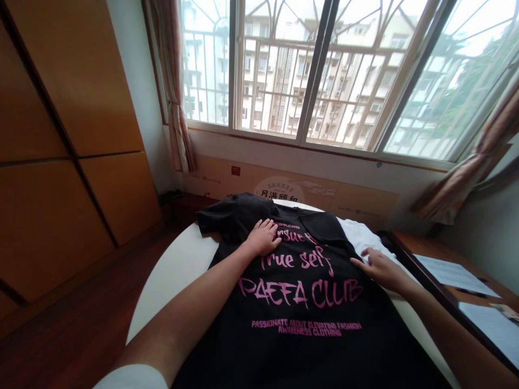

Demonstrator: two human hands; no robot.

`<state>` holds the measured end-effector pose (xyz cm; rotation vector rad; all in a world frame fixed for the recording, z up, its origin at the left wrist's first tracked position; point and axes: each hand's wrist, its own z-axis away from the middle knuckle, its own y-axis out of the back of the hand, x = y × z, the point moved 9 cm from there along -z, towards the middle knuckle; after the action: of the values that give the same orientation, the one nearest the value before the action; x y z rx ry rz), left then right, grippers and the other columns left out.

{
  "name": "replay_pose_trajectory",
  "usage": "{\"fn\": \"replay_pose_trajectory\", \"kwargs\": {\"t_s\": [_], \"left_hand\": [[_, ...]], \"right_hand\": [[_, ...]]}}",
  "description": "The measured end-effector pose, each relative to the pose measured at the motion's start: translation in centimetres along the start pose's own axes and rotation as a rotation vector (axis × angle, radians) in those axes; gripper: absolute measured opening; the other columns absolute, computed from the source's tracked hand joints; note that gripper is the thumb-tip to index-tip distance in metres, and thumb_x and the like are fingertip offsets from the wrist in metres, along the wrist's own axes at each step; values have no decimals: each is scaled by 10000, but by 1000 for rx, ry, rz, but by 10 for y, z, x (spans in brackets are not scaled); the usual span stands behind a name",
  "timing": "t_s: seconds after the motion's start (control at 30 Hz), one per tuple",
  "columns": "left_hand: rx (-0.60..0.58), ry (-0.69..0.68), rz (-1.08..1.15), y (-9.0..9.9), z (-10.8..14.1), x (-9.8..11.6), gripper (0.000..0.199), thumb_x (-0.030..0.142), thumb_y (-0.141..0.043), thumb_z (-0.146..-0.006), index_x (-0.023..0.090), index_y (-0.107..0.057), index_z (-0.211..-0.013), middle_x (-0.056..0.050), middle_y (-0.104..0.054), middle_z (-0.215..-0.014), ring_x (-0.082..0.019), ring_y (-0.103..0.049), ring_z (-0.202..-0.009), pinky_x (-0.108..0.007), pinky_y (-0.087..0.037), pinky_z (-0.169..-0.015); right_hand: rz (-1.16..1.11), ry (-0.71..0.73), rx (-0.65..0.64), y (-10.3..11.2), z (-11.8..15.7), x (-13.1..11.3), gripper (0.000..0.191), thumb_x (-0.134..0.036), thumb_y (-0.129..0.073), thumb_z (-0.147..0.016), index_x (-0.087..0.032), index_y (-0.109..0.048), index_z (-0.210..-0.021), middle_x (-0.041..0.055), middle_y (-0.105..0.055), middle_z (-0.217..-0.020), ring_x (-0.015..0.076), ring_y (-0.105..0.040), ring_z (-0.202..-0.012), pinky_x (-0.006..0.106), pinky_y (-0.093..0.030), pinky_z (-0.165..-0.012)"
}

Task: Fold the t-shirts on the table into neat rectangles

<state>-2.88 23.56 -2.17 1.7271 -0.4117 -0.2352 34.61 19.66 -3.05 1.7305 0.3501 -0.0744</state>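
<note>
Head camera, looking down at a round white table (pixel 174 270) beside a barred glass window (pixel 275 81). Got a black short-sleeved fabric T-shirt (pixel 298 313) with pink lettering (pixel 300 292) laid across the middle of it, neck end toward the window, bottom edge out of frame.

Left hand (pixel 263 237) palm-down on the chest print, fingers slightly spread, nothing pinched in the grip. Right hand (pixel 379 268) out by the shirt's right edge, thumb and fingers well parted, apparently holding nothing. Can't tell for sure about thumb contact with the shirt, or finger contact with the rumpled white cloth (pixel 365 235) just beside it.

On to the sleeves: one black sleeve (pixel 219 213) sticking out at far left, and a black flap (pixel 324 227) on the right, lying over the end of a line of print. Probably the other sleeve turned inward.

Going by that, would call this the folding-in-the-sides stage, maybe half done, left palm likely steadying the cloth. Next move calls for a light pinch on that outstretched sleeve while keeping the chest flat. Worth not catching the white cloth too.
</note>
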Motion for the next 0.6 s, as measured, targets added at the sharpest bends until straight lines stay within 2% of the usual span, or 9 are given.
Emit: {"fn": "replay_pose_trajectory", "kwargs": {"t_s": [0.1, 0.17, 0.27, 0.37, 0.47, 0.53, 0.6], "left_hand": [[-12, 8, -10, 1, 0, 0, 681, 538, -403, -1046, 138, -471, -1593, -167, -379, -1708, -304, -269, -1617, -498, -143, -1324], [-15, 17, -20, 1, -1, -1, 677, 537, -405, -1044, 154, -464, -1599, -155, -375, -1713, -294, -270, -1617, -491, -141, -1326], [-13, 21, -30, 1, -2, -1, 676, 542, -408, -1044, 163, -464, -1601, -152, -371, -1715, -292, -269, -1618, -488, -153, -1323], [-18, 22, -36, 0, -3, -2, 682, 542, -406, -1047, 154, -455, -1606, -157, -371, -1714, -296, -266, -1619, -492, -160, -1322], [-24, 22, -41, 0, -4, -2, 683, 539, -411, -1046, 154, -448, -1609, -155, -365, -1718, -292, -259, -1621, -485, -154, -1323], [-24, 21, -40, 1, -3, -1, 682, 536, -413, -1046, 148, -452, -1605, -160, -363, -1717, -293, -259, -1621, -489, -159, -1322], [-24, 20, -39, 2, -3, 0, 683, 534, -409, -1048, 139, -457, -1603, -165, -365, -1715, -296, -263, -1620, -493, -159, -1323]], "right_hand": [[-179, -46, -251, -8, 12, 4, 626, -805, -559, -911, -189, -662, -890, 80, -716, -840, 254, -651, -780, 325, -494, -676], [-252, -32, -361, -12, 19, -2, 666, -847, -621, -853, -187, -634, -768, 52, -675, -756, 205, -598, -687, 289, -436, -578], [-370, -106, -505, -23, 29, 1, 683, -858, -710, -777, -186, -595, -737, 8, -586, -611, 150, -528, -546, 252, -359, -458], [-473, -196, -656, -33, 43, 6, 665, -817, -791, -718, -182, -600, -772, -8, -553, -541, 137, -527, -469, 225, -356, -395], [-578, -241, -668, -27, 52, 5, 621, -701, -896, -644, -175, -637, -848, 31, -662, -659, 163, -620, -533, 226, -462, -428], [-716, -236, -648, -18, 54, -2, 580, -624, -915, -657, -173, -661, -918, 65, -732, -798, 208, -710, -679, 259, -574, -553], [-853, -204, -632, -10, 55, -10, 539, -572, -905, -696, -167, -670, -962, 91, -760, -911, 236, -751, -821, 283, -624, -686]]}}
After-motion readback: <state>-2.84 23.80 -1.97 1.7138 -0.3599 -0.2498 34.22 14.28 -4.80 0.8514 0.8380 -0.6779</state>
